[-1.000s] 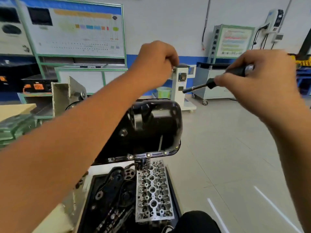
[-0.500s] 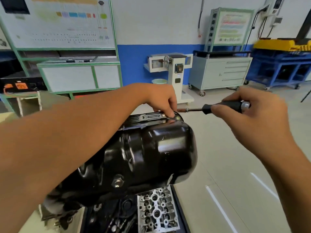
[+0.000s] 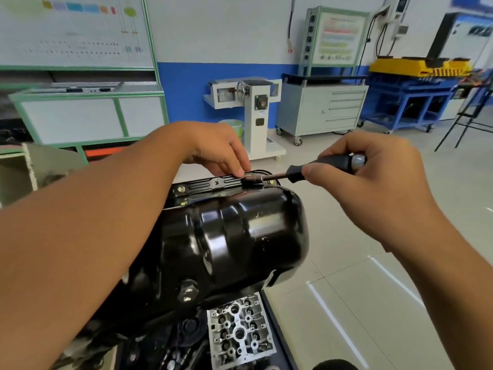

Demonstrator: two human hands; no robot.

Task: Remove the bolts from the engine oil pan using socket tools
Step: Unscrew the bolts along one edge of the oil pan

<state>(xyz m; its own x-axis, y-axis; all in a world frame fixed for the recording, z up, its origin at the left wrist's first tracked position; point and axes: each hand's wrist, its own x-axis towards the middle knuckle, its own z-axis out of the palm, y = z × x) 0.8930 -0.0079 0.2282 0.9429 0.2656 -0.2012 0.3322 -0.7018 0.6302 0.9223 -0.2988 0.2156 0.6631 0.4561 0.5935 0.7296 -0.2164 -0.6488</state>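
A workshop floor (image 3: 346, 276); one black oil pan (image 3: 234, 236); right hand (image 3: 373, 182) grips one socket driver (image 3: 320, 168); left hand (image 3: 216, 150) fingers pinch its socket (image 3: 249, 179); two bolts (image 3: 181, 188) visible.

One view only, worn on the head, looking forward and down, close over the black oil pan (image 3: 229, 236) at frame centre. Both forearms reach in from the lower corners; workshop wall and floor fill the upper frame, far back.

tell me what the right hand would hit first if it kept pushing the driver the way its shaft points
Most likely the left hand's fingers at the socket tip on the oil pan flange. The right hand aims the socket driver leftward at them, though depth is unclear.
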